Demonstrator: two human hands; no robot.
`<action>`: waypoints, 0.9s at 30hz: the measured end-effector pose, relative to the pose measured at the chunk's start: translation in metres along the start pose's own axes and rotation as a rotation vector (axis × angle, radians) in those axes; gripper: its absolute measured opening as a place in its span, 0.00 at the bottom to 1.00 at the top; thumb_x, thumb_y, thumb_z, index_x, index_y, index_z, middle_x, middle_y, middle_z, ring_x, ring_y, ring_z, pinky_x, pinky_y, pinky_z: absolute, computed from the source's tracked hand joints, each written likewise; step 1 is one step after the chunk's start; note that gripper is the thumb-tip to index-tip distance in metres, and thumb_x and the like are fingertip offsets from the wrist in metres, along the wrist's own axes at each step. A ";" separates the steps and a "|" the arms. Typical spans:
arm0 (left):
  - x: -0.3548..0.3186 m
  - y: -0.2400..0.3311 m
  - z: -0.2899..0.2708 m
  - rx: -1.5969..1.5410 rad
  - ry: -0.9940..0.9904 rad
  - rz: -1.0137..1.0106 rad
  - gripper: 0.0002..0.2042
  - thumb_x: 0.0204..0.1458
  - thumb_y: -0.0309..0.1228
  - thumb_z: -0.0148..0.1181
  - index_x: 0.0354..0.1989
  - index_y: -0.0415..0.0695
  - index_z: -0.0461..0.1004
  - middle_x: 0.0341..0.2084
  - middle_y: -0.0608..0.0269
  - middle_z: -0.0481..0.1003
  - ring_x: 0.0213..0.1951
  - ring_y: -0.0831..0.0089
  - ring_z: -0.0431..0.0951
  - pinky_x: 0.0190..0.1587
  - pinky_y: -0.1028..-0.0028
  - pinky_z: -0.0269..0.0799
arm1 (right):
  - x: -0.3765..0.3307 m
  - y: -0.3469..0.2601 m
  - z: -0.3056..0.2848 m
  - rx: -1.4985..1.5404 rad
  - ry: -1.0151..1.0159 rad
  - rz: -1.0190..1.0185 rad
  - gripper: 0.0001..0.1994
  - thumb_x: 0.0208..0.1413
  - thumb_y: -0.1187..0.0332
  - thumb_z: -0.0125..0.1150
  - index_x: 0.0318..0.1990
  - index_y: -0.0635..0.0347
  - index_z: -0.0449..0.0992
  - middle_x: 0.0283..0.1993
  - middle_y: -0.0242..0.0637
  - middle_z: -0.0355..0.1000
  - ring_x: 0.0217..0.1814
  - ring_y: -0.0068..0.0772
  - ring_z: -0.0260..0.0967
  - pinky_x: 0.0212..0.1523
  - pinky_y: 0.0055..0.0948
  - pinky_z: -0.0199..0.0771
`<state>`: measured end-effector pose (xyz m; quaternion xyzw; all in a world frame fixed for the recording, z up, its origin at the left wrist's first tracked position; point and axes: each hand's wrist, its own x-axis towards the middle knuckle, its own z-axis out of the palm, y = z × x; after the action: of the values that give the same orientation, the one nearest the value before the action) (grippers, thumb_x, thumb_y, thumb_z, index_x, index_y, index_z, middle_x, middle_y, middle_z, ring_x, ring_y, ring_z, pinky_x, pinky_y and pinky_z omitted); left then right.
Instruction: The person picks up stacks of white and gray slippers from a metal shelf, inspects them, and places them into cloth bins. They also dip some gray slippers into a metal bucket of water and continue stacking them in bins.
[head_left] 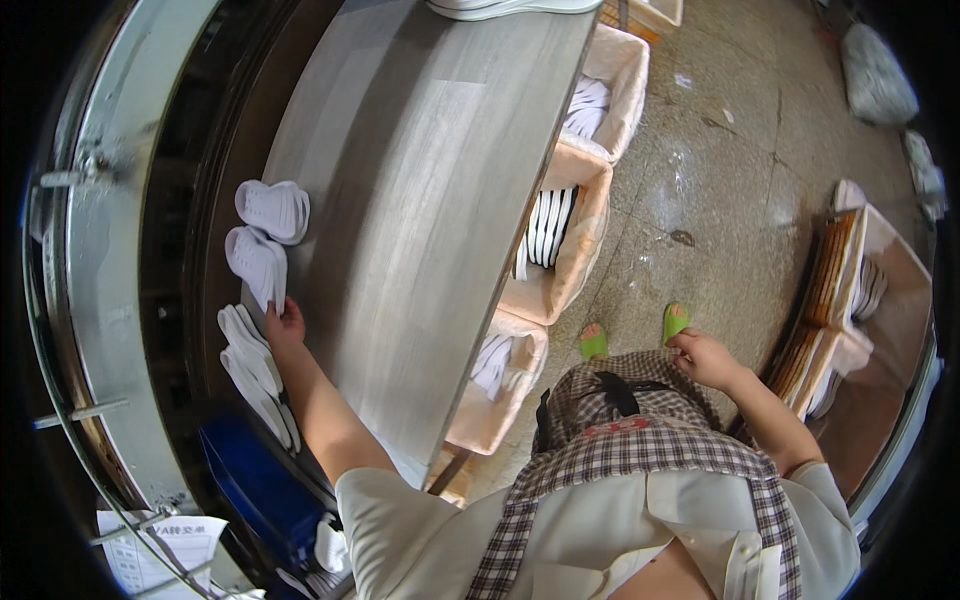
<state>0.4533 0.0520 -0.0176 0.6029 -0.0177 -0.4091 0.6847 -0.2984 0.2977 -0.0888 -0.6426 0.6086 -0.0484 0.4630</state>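
Note:
My left hand [284, 325] reaches to the far left edge of a grey table [430, 180] and touches a pair of white slippers [258, 262] lying on a dark conveyor belt [215, 200]. Another white pair [273, 208] lies just beyond it, and a further pair [252, 362] lies below my hand. My right hand [703, 358] hangs at my side above the checked apron [640, 430], fingers loosely curled, holding nothing that I can see.
Cardboard boxes [570, 245] with stacked white slippers stand on the stone floor [720, 150] right of the table. More boxes [860, 290] stand at the far right. A blue crate [255, 485] sits below the belt. My feet wear green sandals [676, 322].

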 end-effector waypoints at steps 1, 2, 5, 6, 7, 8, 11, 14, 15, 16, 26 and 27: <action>0.003 0.002 -0.004 -0.136 -0.150 -0.049 0.16 0.56 0.41 0.47 0.41 0.39 0.67 0.29 0.54 0.72 0.30 0.64 0.76 0.34 0.68 0.78 | -0.005 -0.010 0.008 0.021 -0.009 -0.036 0.12 0.48 0.69 0.56 0.41 0.59 0.72 0.38 0.45 0.68 0.42 0.48 0.67 0.41 0.39 0.68; 0.003 0.005 -0.002 -0.243 -0.231 -0.048 0.16 0.56 0.41 0.47 0.40 0.39 0.67 0.29 0.53 0.72 0.29 0.64 0.76 0.34 0.68 0.78 | -0.006 -0.019 0.014 0.053 0.019 -0.138 0.12 0.48 0.69 0.55 0.41 0.59 0.72 0.38 0.45 0.68 0.42 0.48 0.67 0.42 0.39 0.68; -0.023 -0.005 0.029 -0.306 -0.257 -0.038 0.15 0.56 0.39 0.47 0.39 0.38 0.67 0.32 0.53 0.73 0.36 0.62 0.75 0.45 0.62 0.73 | -0.022 -0.032 0.025 -0.087 0.006 0.035 0.12 0.47 0.70 0.55 0.42 0.58 0.72 0.38 0.45 0.69 0.42 0.48 0.67 0.42 0.39 0.68; -0.033 -0.010 0.053 -0.439 -0.209 -0.156 0.17 0.55 0.40 0.47 0.46 0.40 0.66 0.43 0.49 0.70 0.50 0.59 0.68 0.53 0.53 0.64 | -0.026 -0.033 0.027 -0.119 0.003 0.032 0.13 0.46 0.71 0.55 0.42 0.57 0.72 0.38 0.45 0.69 0.42 0.48 0.67 0.42 0.39 0.68; -0.044 -0.021 0.080 -0.328 -0.072 -0.067 0.19 0.55 0.41 0.47 0.50 0.42 0.64 0.49 0.49 0.65 0.55 0.58 0.62 0.54 0.49 0.60 | -0.030 -0.033 0.029 -0.083 0.043 0.001 0.13 0.46 0.71 0.55 0.42 0.57 0.72 0.38 0.44 0.69 0.42 0.48 0.67 0.42 0.39 0.68; -0.053 -0.030 0.106 -0.204 0.005 0.030 0.21 0.55 0.42 0.46 0.54 0.45 0.62 0.54 0.48 0.61 0.60 0.58 0.56 0.56 0.45 0.56 | -0.034 -0.033 0.031 -0.073 0.054 0.021 0.13 0.46 0.71 0.56 0.42 0.58 0.72 0.37 0.44 0.69 0.42 0.49 0.67 0.42 0.39 0.68; -0.056 -0.043 0.164 -0.210 -0.064 0.020 0.23 0.55 0.43 0.44 0.59 0.52 0.60 0.59 0.56 0.57 0.64 0.58 0.48 0.57 0.41 0.50 | -0.053 -0.033 0.040 -0.064 0.111 0.049 0.12 0.45 0.71 0.56 0.41 0.58 0.72 0.36 0.44 0.69 0.42 0.49 0.67 0.41 0.40 0.68; -0.021 -0.051 0.195 -0.114 -0.037 0.163 0.20 0.54 0.41 0.43 0.55 0.52 0.65 0.57 0.67 0.62 0.61 0.57 0.56 0.52 0.44 0.59 | -0.070 -0.031 0.053 -0.031 0.240 0.110 0.12 0.46 0.71 0.56 0.40 0.58 0.72 0.36 0.44 0.69 0.41 0.49 0.67 0.41 0.40 0.68; -0.008 -0.052 0.197 -0.154 -0.062 0.159 0.19 0.54 0.41 0.43 0.53 0.50 0.66 0.56 0.65 0.63 0.59 0.56 0.58 0.50 0.46 0.60 | -0.075 -0.027 0.057 -0.016 0.322 0.070 0.12 0.46 0.70 0.56 0.40 0.58 0.72 0.35 0.44 0.69 0.41 0.49 0.67 0.41 0.40 0.68; 0.002 -0.052 0.195 -0.200 -0.087 0.158 0.18 0.54 0.40 0.43 0.52 0.49 0.67 0.55 0.63 0.64 0.58 0.56 0.60 0.49 0.47 0.62 | -0.083 -0.024 0.059 0.007 0.333 0.071 0.11 0.46 0.70 0.56 0.40 0.58 0.72 0.35 0.44 0.69 0.41 0.48 0.67 0.42 0.40 0.68; -0.240 -0.101 0.044 -0.221 -0.455 -0.313 0.15 0.52 0.19 0.43 0.49 0.26 0.60 0.41 0.41 0.67 0.45 0.50 0.69 0.48 0.56 0.72 | -0.087 -0.019 0.054 0.226 0.359 -0.032 0.16 0.49 0.62 0.57 0.44 0.61 0.71 0.38 0.43 0.71 0.42 0.41 0.69 0.44 0.35 0.69; -0.287 -0.115 0.029 -0.156 -0.457 -0.288 0.15 0.52 0.19 0.43 0.49 0.28 0.60 0.42 0.41 0.67 0.44 0.50 0.69 0.49 0.56 0.71 | -0.082 -0.026 0.051 0.289 0.371 -0.123 0.18 0.50 0.60 0.57 0.46 0.61 0.70 0.38 0.43 0.71 0.41 0.39 0.69 0.44 0.34 0.69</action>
<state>0.1855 0.2023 0.0278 0.4369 -0.0544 -0.6277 0.6420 -0.2681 0.3888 -0.0594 -0.5855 0.6297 -0.2803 0.4268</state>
